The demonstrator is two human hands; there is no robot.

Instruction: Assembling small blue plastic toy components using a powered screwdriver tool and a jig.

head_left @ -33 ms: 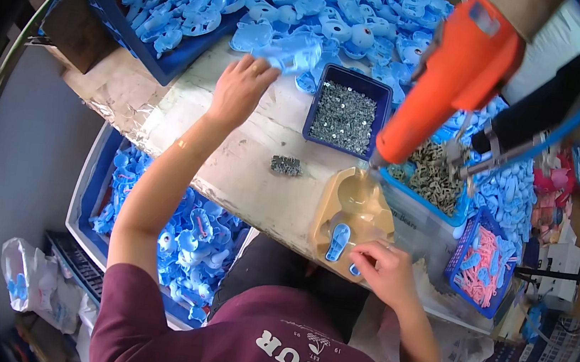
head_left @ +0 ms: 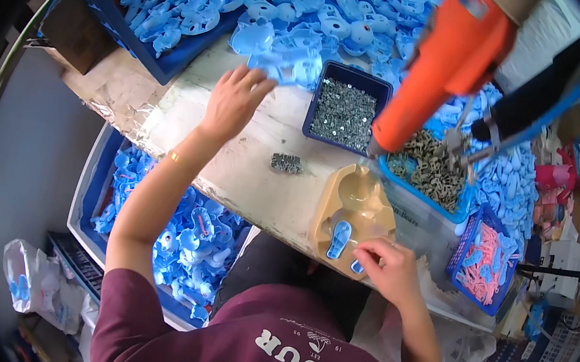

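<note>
My left hand (head_left: pixel 236 103) reaches over the table, its fingers closed on the edge of a translucent light-blue plastic shell (head_left: pixel 289 66). The shell is beside the heap of blue shells (head_left: pixel 350 30). Near the table's front edge stands a tan moulded fixture (head_left: pixel 357 199) with rounded hollows. A blue foot-shaped piece (head_left: pixel 339 240) lies in its lower left part. At its lower right, my right hand (head_left: pixel 393 268) has curled fingers at a second small blue piece (head_left: pixel 357 266), mostly hidden beneath them. Above the fixture hangs an orange power screwdriver (head_left: pixel 435 72), touched by neither hand.
A dark blue bin of small screws (head_left: pixel 345 108) stands behind the fixture, beside a light-blue tray of metal parts (head_left: pixel 433 176). Loose metal bits (head_left: pixel 286 163) lie on the table. A basket of pink parts (head_left: pixel 484 264) is at right; a crate of blue shells (head_left: pixel 183 240) is below left.
My left hand has drawn slightly down and toward me with the blue shell, which is less blurred now. My right hand stays at the fixture.
</note>
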